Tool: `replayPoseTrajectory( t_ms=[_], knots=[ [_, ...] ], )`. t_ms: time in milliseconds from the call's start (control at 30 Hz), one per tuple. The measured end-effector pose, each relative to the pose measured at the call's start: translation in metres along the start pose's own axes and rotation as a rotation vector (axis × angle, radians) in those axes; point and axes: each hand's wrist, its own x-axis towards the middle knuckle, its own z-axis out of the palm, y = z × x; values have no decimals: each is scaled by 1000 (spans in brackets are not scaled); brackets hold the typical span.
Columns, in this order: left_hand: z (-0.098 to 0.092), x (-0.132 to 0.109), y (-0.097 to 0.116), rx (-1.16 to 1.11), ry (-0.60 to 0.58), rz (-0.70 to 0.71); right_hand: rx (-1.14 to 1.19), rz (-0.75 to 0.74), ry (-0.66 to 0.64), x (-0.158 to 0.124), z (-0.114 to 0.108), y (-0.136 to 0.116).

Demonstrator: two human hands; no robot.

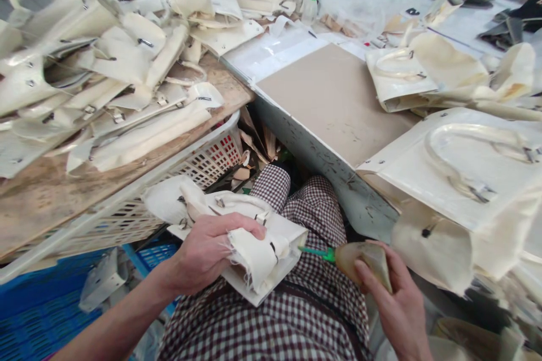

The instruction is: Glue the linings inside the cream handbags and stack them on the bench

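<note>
My left hand (207, 251) is closed on a cream handbag piece (279, 231) held above my lap, its thumb across the top. Frayed fabric and small dark metal fittings show on the piece, and its open end faces right. In my right hand (396, 287) is a squeeze glue bottle (366, 262), brownish and translucent, with my fingers wrapped round it. The bottle's thin green nozzle points left, its tip at the right edge of the bag piece; whether they touch I cannot tell.
Cream bag parts (139, 51) pile on the wooden table (42, 197) at left. A white basket (203, 163) and a blue crate (38, 304) sit below. A brown board (334, 96) lies ahead; more bags (499, 175) with handles stack at right. Another green-tipped bottle (310, 5) stands behind.
</note>
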Motion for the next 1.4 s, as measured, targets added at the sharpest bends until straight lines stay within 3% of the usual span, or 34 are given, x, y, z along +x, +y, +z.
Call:
replayPoseTrajectory(
  t_ms=[100, 267, 467, 567, 700, 1000, 1400],
  knots=[
    [0, -5, -3, -30, 2, -29, 0, 41, 0, -4, -3, -11],
    [4, -11, -7, -65, 15, -56, 30, 53, 107, -10, 3, -15],
    [6, -19, -12, -40, 8, -15, -53, -91, 145, -10, 5, -8],
    [5, -23, -19, 22, -39, 21, -90, -120, 115, -6, -2, 0],
    [6, -23, -23, 44, -39, 43, -66, -29, 21, 0, -10, 7],
    [7, -21, -22, 9, -28, 16, 45, -69, 54, 6, 2, 17],
    [2, -19, -28, 89, -88, 90, 45, -24, 40, 3, 3, 10]
  ],
)
